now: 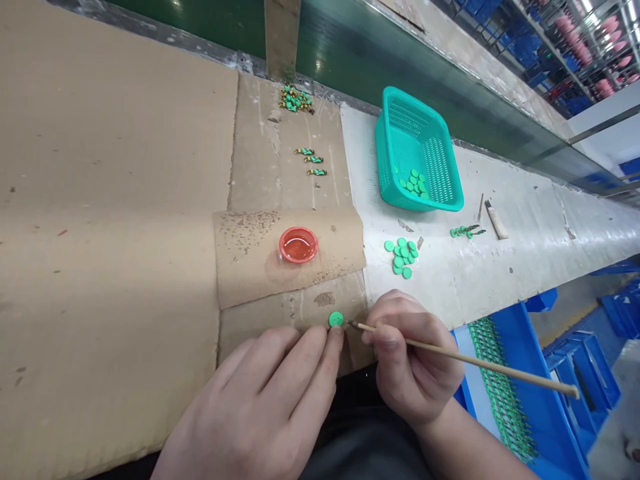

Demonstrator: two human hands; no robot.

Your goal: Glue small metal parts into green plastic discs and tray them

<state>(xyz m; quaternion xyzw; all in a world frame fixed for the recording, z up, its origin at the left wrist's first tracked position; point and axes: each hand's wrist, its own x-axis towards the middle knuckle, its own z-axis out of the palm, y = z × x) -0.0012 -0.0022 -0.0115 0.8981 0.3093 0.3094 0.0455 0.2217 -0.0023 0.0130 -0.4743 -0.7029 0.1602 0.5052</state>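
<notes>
The work surface is a long bench covered in brown corrugated cardboard sheets under and to the left of the left hand, changing to a scuffed white benchtop beyond and to the right of the right hand. A dark green conveyor belt runs along the far side, with blue storage racks behind it. The left hand lies flat with its fingers stretched out, and one fingertip touches the near edge of a small round green plastic disc that sits on the cardboard just ahead of the fingers. The right hand is closed in a pinch around a thin wooden stick, whose tip meets the disc's right side. Just beyond the left fingertips stands a shallow red plastic cap of liquid. Ahead of the right hand lies a loose pile of green discs, and farther off a teal perforated plastic basket holds more of them. Small green-and-gold pieces lie in a row well beyond the cap. The near bench edge runs directly under both wrists. To the right of the right hand the bench drops off to a blue plastic crate holding rows of green parts. The cardboard to the left of the left hand is broad and bare, and there is open white bench between the pile and the right hand.
</notes>
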